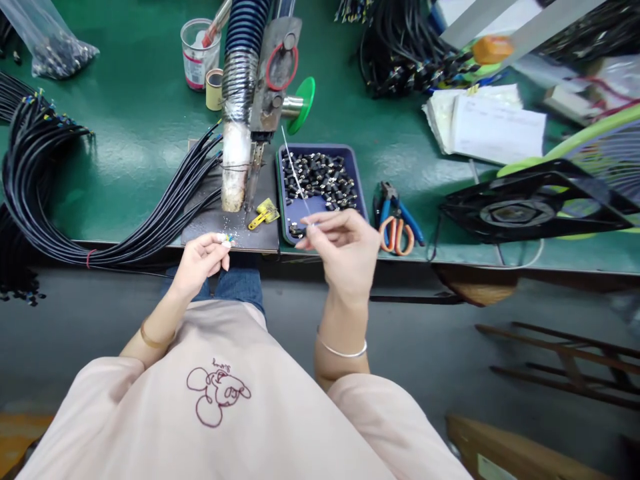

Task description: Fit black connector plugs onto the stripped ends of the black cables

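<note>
My left hand point(204, 261) pinches a cable end point(229, 238) at the table's front edge; small blue and yellow wire tips show past the fingertips. A thin solder wire point(295, 170) is held between the thumb and fingers of my right hand point(345, 250), over the front of a blue tray point(363, 200). It runs up toward a green spool point(306, 107). Several black connectors point(325, 177) lie in the tray. Between the hands and farther back, a soldering iron point(255, 177) points down from a metal clamp point(276, 80).
A long black cable bundle point(125, 250) lies at left. A white-wrapped hose point(235, 167) hangs beside the iron, near a yellow piece point(264, 215). Right of the tray are blue-handled pliers point(410, 220), orange-handled scissors point(397, 235) and a black fan point(530, 207). A plastic cup point(194, 63) stands behind.
</note>
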Demonstrator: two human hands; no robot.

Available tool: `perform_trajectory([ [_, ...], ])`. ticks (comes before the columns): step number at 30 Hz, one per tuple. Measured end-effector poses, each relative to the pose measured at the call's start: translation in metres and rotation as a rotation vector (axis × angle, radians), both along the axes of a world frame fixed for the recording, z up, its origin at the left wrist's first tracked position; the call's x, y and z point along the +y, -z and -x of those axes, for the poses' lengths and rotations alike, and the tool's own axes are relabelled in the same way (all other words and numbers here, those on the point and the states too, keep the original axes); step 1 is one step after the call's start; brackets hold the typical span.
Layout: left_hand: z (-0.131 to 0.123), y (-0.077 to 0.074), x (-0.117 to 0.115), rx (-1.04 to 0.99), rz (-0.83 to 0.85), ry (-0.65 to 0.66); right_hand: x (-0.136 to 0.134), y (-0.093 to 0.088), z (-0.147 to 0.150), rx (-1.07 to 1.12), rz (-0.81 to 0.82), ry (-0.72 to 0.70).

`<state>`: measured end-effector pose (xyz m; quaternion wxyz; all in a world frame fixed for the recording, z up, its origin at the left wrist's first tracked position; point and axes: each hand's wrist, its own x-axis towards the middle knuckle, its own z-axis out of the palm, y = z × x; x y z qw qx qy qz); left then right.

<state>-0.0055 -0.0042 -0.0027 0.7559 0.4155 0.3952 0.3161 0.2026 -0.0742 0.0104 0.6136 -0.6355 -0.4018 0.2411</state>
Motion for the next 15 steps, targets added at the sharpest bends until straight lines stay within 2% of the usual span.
perform_trajectory([
  [2,-0.005,0.0,-0.001,0.014,-0.016,0.017,-0.006,-0.001,0.017,0.087,-0.015,-0.084],
  [4,-0.009,0.001,-0.003,0.031,-0.037,0.035,-0.007,0.003,0.032,0.104,-0.024,-0.111],
  [6,-0.011,0.001,-0.004,0.038,-0.063,0.052,-0.005,0.009,0.044,0.002,-0.045,-0.064],
  [9,-0.013,0.0,-0.003,0.031,-0.102,0.07,0.0,0.015,0.053,-0.306,-0.138,0.039],
  [11,-0.013,0.0,-0.002,0.029,-0.118,0.075,0.003,0.017,0.057,-0.463,-0.212,0.042],
  [13,-0.014,0.001,-0.002,0.027,-0.129,0.065,0.004,0.018,0.059,-0.521,-0.254,-0.008],
  [15,-0.015,0.002,-0.002,0.016,-0.136,0.037,0.004,0.02,0.06,-0.474,-0.241,-0.04],
])
